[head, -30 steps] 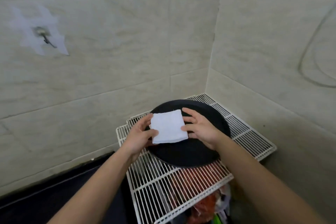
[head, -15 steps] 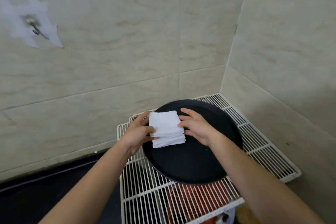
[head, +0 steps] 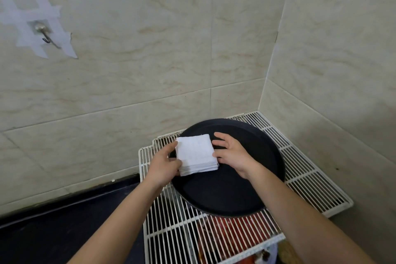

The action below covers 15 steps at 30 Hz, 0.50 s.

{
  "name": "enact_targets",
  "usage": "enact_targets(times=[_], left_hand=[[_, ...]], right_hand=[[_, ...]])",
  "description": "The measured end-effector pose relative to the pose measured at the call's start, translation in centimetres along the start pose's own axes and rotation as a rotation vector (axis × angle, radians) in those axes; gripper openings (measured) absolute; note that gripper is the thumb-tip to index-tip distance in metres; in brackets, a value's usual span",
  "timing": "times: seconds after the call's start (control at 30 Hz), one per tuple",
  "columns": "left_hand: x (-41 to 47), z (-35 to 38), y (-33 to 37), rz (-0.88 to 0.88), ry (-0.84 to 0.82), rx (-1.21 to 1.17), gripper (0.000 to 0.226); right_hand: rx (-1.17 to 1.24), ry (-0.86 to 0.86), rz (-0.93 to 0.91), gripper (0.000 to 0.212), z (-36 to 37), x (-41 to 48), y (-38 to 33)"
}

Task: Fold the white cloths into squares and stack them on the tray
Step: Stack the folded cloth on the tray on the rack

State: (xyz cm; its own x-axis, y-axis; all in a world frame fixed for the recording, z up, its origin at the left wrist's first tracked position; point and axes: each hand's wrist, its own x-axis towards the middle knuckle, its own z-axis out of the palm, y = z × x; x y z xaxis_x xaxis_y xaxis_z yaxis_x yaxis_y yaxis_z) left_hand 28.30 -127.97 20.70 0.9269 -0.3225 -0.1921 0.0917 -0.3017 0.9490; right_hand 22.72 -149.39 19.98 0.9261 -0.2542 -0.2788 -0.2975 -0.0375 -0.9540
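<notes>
A stack of folded white cloths, square in outline with layered edges showing at its lower right, rests on the left part of a round black tray just below the frame's centre; the tray sits on a white wire rack in the corner of two beige tiled walls. The left hand presses the stack's left edge with loosely curled fingers, while the right hand meets its right edge with fingers spread and extended. At upper left, a metal hook is taped to the wall.
</notes>
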Motion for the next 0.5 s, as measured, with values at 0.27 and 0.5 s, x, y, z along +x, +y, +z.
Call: enact_targets(times=[0.27, 0.5], left_hand=[[-0.7, 1.7, -1.1, -0.056, -0.07, -0.125, 0.044], [-0.9, 2.9, -0.4, -0.154, -0.095, -0.292, 0.04]], right_hand=[[-0.118, 0.059, -0.052, 0.071, 0.8, -0.4, 0.5], [-0.14, 0.059, -0.051, 0.066, 1.4, -1.9, 0.1]])
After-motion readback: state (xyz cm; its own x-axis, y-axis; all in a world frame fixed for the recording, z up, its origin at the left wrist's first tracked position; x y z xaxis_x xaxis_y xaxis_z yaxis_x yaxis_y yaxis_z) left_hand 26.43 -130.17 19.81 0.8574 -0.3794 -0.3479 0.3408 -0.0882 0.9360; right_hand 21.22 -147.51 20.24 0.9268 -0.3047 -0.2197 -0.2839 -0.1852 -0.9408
